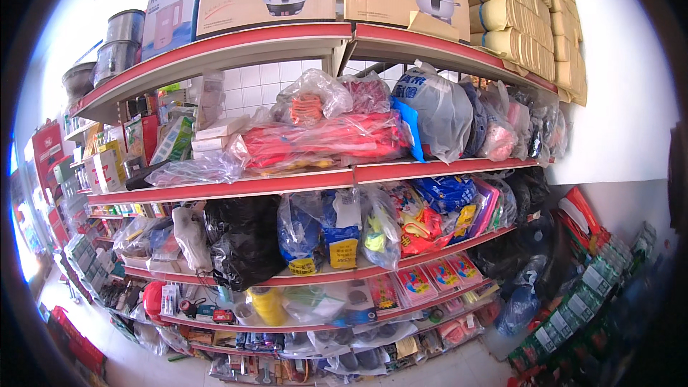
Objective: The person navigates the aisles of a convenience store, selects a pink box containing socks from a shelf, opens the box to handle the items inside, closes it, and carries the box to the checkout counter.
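Neither of my hands is in view. Before me stands a shop shelving unit with red-edged shelves. Across its upper middle shelf lies a red bundle in clear plastic, with a clear bag holding orange items on top. To the right of the bundle sits a stuffed white plastic bag. One shelf lower, a large black plastic bag bulges over the edge. Next to it are a clear bag of blue gloves or cloth and a blue and yellow packet. Yellow tape rolls stand below.
Boxes printed with electric heat pots and stacks of yellow paper fill the top shelf. Metal pots stand at its left end. Green packaged cartons lean on the floor at right, beside dark bags.
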### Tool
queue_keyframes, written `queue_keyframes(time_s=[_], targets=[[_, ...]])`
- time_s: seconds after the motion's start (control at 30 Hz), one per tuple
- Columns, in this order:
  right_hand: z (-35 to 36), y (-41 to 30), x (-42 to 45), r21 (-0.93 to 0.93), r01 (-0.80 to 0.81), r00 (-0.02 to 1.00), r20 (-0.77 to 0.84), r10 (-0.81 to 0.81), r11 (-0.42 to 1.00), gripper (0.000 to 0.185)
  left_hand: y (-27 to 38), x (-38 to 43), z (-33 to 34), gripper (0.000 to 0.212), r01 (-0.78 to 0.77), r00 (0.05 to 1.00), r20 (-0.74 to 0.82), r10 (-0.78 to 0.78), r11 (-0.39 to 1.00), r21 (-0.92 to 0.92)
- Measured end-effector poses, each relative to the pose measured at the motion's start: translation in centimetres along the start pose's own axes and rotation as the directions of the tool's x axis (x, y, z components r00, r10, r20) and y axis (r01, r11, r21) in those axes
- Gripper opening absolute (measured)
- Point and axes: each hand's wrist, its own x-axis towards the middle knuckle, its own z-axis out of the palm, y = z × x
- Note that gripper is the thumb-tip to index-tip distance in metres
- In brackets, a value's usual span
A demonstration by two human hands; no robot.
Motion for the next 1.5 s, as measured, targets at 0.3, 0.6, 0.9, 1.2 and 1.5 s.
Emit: queue_keyframes(time_s=[0.3, 0.6, 0.9, 1.2, 1.5], targets=[[2.2, 1.3, -0.5, 0.021, 0.001, 0.996, -0.090, 0.001, 1.000, 0.047, 0.2, 0.2, 0.0, 0.036, -0.002, 1.000, 0.013, 0.002, 1.000, 0.024], [3.1, 1.2, 0.0, -0.151, 0.020, 0.999, -0.046, -0.027, 0.988, 0.040, -2.3, -1.3, 1.9, 0.037, 0.024, 1.000, 0.012, -0.024, 0.999, 0.040], [-0.3, 0.1, -0.9, 0.056, -0.010, 0.951, 0.310, -0.007, 0.998, 0.033, -7.5, -4.6, 5.9, 0.042, -0.003, 0.997, -0.079, 0.012, 0.993, 0.115], [3.1, 4.5, 0.6, 0.099, 0.171, 0.981, 0.076, -0.179, 0.980, 0.023, -4.7, -6.9, 5.0, 0.031, 0.053, 0.988, -0.151, -0.045, 0.997, 0.053], [5.7, 5.7, 5.6, 0.090, 0.314, 0.945, 0.062, -0.320, 0.945, 0.035, -7.0, -8.1, 4.6, 0.030, 0.073, 0.974, -0.215, -0.066, 0.997, 0.026]])
